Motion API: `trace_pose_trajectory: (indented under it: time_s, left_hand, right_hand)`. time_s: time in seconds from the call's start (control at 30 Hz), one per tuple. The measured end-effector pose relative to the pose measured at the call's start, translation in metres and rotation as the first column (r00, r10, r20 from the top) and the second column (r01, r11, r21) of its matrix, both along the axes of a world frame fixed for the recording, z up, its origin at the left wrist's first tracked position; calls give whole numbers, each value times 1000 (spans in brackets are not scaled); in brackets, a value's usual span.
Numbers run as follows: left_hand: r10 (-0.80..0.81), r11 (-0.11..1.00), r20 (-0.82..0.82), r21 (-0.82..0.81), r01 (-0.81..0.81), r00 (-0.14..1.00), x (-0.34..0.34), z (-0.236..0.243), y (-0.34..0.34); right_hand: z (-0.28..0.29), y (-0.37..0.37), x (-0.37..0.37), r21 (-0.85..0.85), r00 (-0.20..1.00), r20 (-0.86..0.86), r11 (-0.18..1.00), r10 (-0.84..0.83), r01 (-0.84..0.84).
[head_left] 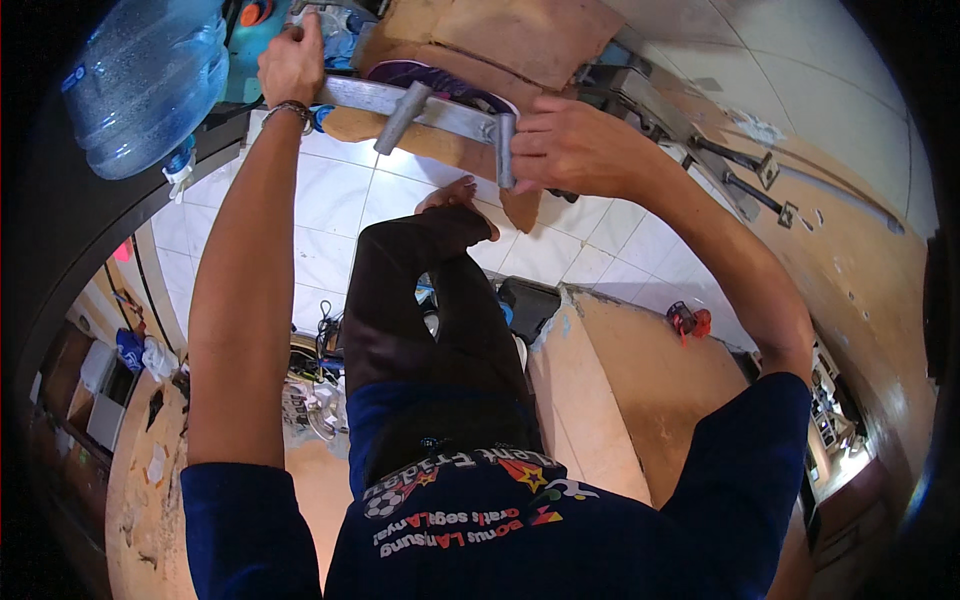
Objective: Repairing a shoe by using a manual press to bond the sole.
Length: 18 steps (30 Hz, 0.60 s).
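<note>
Up ahead, a grey metal bar with short tubes (455,117) spans the gap between my two hands. It lies nearly level, dipping slightly to the right. My left hand (292,68) is closed at the bar's left end, and that end is partly hidden by the fingers. At the other end my right hand (575,150) is curled closed against the outer tube. Another tube sticks out slantwise near the middle. Behind the bar shows a dark purple rounded thing (440,75), mostly covered.
A big clear blue water jug (150,80) with a white tap is at the upper left. Brown boards (490,40) lie beyond the bar. Two dark metal rods (745,170) lie at the right. White floor tiles (330,215) surround my bare foot (460,195). A red and black item (690,320) sits lower right.
</note>
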<state>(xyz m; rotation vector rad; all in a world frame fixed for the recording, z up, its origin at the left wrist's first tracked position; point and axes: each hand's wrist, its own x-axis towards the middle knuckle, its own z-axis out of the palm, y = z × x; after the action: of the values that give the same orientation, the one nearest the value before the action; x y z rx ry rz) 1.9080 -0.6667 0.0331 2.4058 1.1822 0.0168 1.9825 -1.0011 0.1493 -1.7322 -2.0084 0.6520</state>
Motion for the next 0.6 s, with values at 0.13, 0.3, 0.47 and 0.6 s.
trace_pose_trajectory:
  time_s: [0.13,0.3,0.47,0.6]
  left_hand:
    - [-28,998,-18,-59,27,999,0,6,4]
    - [7,999,13,-36,-6,1000,-1,4,3]
    - [51,998,-21,-46,-52,998,-2,5,2]
    - [36,999,-13,-28,-37,999,0,0,3]
  right_hand:
    - [11,27,9,80,975,192,989,108,-125]
    - [1,50,-5,50,972,227,996,57,-70]
    - [-7,37,-8,-57,988,-1,986,-155,155]
    - [-14,29,-6,-26,931,3,931,-364,364]
